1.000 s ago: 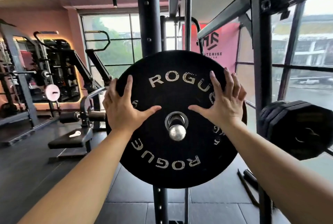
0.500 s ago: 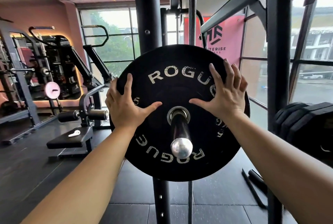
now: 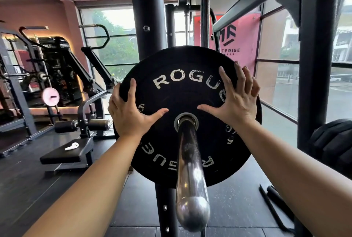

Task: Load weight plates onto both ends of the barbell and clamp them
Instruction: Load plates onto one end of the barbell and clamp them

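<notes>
Head view: black ROGUE weight plate [image 3: 182,92] sits on the chrome barbell sleeve [image 3: 190,170], w/ sleeve passing through the centre hole. Sleeve's long axis runs from the hole toward the camera and down; rounded end nearest the lens. Plate face is upright, facing the camera, in front of a black rack post [image 3: 148,17]. Left hand [image 3: 129,114] lies flat on the plate's left side, fingers spread wide, tips over the rim. Right hand [image 3: 236,99] lies flat upper right, fingers spread wide; thumbs point inward toward the hole. Neither hand touches the sleeve.
</notes>
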